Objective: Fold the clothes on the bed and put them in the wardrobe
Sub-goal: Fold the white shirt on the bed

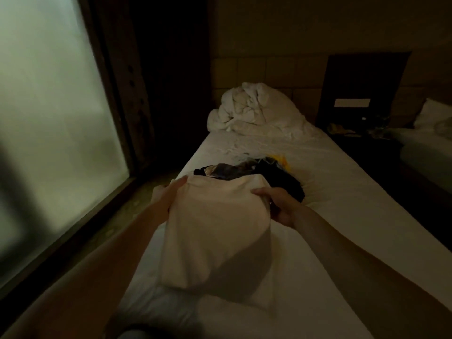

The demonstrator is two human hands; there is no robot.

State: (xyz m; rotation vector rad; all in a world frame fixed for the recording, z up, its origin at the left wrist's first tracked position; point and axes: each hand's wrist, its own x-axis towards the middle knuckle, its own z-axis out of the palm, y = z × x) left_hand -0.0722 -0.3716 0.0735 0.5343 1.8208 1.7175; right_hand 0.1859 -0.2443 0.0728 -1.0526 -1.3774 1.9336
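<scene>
The left hand (pixel 168 194) and the right hand (pixel 276 204) each hold a far corner of the cream garment (pixel 215 228), fingers curled over its top edge. The cloth hangs from them toward the person and rests on the bed (pixel 342 192). To fold it well, I think both corners should stay level and the cloth taut — then lay it flat. Just beyond the fingers lies a dark pile of clothes (pixel 264 172); farther, a crumpled duvet (pixel 249 111). Left of the hands — a frosted window (pixel 49 106). The room is dim.

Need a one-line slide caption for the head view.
Both hands, left and right, hold a cream garment over the bed, dark clothes pile beyond.
</scene>
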